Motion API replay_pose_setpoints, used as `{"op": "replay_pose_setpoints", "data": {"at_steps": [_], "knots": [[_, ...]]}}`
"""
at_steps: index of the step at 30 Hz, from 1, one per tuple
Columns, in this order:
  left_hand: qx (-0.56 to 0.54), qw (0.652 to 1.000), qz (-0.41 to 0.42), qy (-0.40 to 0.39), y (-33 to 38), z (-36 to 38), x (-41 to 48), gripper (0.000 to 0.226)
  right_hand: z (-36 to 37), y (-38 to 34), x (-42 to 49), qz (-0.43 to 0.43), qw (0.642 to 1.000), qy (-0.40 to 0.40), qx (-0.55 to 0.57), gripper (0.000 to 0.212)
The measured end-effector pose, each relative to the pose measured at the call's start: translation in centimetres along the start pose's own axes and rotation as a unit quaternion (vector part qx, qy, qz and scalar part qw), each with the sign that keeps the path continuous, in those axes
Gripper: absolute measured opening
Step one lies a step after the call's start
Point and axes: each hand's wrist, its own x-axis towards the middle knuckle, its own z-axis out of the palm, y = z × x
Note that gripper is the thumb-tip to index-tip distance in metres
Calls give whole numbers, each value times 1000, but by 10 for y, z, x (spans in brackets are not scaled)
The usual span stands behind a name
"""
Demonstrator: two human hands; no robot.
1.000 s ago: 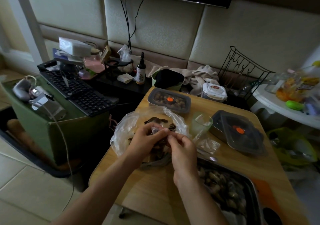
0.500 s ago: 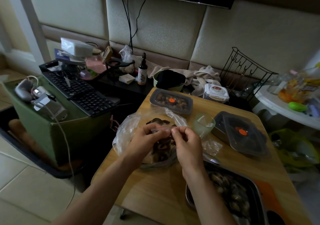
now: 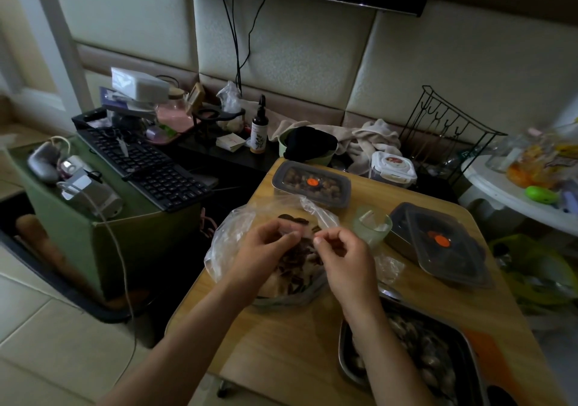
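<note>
Plastic bag [image 3: 230, 233]: rim pinched by left hand [image 3: 266, 249] and right hand [image 3: 344, 257]. Dark food [image 3: 298, 264] sits inside, below both hands. Bag work probably unfinished.

The left forearm [image 3: 194, 321] and right forearm [image 3: 384, 349] reach forward, converging. The left grip [image 3: 266, 249] and right grip [image 3: 341, 258] sit close together, backs up, each with thumb and fingers curled into a pinch.

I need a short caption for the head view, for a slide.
The left hand and right hand pinch a clear plastic bag of dark pieces on a wooden table, near a metal tray.
</note>
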Motion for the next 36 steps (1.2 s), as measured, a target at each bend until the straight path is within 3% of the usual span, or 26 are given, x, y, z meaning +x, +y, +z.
{"op": "replay_pose_setpoints", "data": {"at_steps": [3,9,14,20,24,30,36], "knots": [[37,999,-7,18,0,1,-1,17,0,6,1,-16,996,-2,-93,8],[55,998,-4,25,1,-1,0,22,-1,-4,0,-97,993,37,-52,7],[41,999,-12,17,-2,0,0,23,2,6,2,-11,995,36,-96,11],[42,999,-7,-3,-1,-1,-1,25,-1,-6,1,-99,994,30,-42,7],[76,997,-1,3,-1,-1,-1,23,-1,3,3,-19,995,5,-99,10],[63,998,-3,15,1,1,-1,11,-2,-6,1,-61,998,10,-15,7],[-10,999,17,-35,6,1,-3,15,1,-4,4,-51,998,14,42,8]]}}
